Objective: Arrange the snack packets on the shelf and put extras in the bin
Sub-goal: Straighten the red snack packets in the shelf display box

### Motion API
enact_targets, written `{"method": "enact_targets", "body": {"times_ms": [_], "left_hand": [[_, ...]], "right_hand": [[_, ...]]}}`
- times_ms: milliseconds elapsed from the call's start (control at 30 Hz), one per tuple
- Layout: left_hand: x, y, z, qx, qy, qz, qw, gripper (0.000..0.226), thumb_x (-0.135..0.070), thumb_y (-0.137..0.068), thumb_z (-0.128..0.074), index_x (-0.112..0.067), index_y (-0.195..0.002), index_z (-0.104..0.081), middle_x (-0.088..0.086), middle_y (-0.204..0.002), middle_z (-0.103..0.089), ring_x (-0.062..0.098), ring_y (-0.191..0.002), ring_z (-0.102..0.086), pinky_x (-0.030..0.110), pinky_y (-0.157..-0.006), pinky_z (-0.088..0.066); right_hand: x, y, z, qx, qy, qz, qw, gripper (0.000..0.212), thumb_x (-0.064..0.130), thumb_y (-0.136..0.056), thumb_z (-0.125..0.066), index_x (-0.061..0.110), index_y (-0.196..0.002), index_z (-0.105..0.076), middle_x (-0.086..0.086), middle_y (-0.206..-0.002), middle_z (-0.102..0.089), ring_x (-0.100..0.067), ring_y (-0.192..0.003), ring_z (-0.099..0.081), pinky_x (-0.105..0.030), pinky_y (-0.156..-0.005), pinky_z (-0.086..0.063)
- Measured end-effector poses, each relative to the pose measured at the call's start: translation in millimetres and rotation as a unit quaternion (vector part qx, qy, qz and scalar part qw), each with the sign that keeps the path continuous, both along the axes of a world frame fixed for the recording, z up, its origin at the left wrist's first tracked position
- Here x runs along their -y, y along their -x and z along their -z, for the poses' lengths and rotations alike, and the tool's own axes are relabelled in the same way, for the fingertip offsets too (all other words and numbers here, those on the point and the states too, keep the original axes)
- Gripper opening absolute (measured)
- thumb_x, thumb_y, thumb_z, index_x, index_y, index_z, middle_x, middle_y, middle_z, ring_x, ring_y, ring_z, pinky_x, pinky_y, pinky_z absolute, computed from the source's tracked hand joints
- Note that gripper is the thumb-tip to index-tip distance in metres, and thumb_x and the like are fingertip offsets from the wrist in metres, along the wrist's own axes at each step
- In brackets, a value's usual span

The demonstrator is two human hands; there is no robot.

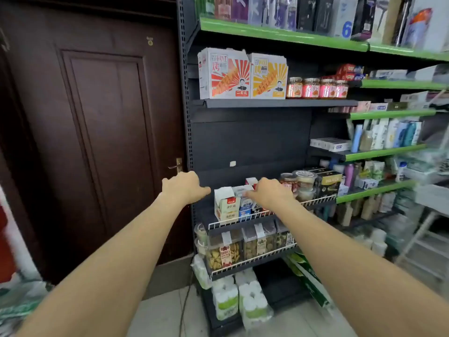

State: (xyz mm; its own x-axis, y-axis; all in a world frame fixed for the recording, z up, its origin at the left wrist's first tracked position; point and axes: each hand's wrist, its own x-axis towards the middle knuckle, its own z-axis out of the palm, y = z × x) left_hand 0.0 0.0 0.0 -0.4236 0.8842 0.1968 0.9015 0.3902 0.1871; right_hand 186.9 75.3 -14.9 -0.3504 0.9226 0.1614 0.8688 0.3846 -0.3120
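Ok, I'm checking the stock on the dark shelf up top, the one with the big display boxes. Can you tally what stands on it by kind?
Display boxes with red sunburst front: 1
Display boxes with yellow sunburst front: 1
Red-labelled jars: 4
Total: 6

The jars stand in a row to the right of the boxes. Any behind them would be hidden.

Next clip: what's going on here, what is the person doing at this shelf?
A person stands facing a dark store shelf unit beside a brown door, both arms stretched toward the wire-fronted shelf. The right hand rests on the small snack boxes standing at the shelf's left end; whether it grips one cannot be told. The left hand hovers by the unit's left edge, loosely curled, holding nothing. No bin is in view.
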Motion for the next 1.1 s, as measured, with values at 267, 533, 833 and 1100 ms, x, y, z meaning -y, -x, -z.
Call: {"method": "enact_targets", "body": {"times_ms": [267,533,833,1100], "left_hand": [[-116.0,-34.4,51.0,0.096,0.116,0.063,0.987,0.038,-0.049,-0.083,-0.056,-0.013,-0.093,-0.066,0.004,-0.089,-0.069,0.02,-0.076,-0.067,0.032,-0.077,-0.054],[-267.2,-69.9,92.6,0.199,0.147,0.077,0.966,0.036,-0.036,-0.09,-0.056,-0.006,-0.109,-0.065,0.008,-0.1,-0.07,0.021,-0.085,-0.068,0.034,-0.088,-0.053],[-378.3,-76.2,119.0,0.209,0.079,0.061,0.973,0.028,-0.03,-0.091,-0.054,-0.008,-0.098,-0.069,0.006,-0.094,-0.069,0.02,-0.079,-0.065,0.032,-0.079,-0.05],[-472.7,-49.6,143.0,0.211,0.019,0.058,0.976,0.022,-0.031,-0.089,-0.056,-0.018,-0.101,-0.069,0.0,-0.106,-0.067,0.017,-0.092,-0.06,0.037,-0.088,-0.05]], "right_hand": [[-103.2,-26.2,54.7,0.049,0.119,-0.018,0.991,0.048,0.055,-0.089,-0.049,0.01,-0.106,-0.055,-0.004,-0.093,-0.053,-0.023,-0.085,-0.052,-0.032,-0.075,-0.045],[-266.8,-45.3,83.8,0.055,0.158,-0.09,0.982,0.047,0.049,-0.088,-0.052,0.014,-0.119,-0.055,-0.007,-0.111,-0.06,-0.026,-0.094,-0.056,-0.033,-0.08,-0.045],[-388.0,-53.2,108.3,-0.016,0.166,-0.12,0.979,0.039,0.045,-0.09,-0.053,0.008,-0.084,-0.065,-0.007,-0.081,-0.066,-0.024,-0.079,-0.063,-0.035,-0.073,-0.05],[-489.7,-31.6,126.2,-0.043,0.153,-0.146,0.977,0.039,0.041,-0.092,-0.053,0.007,-0.086,-0.071,-0.008,-0.085,-0.07,-0.021,-0.08,-0.061,-0.032,-0.074,-0.046]]}}
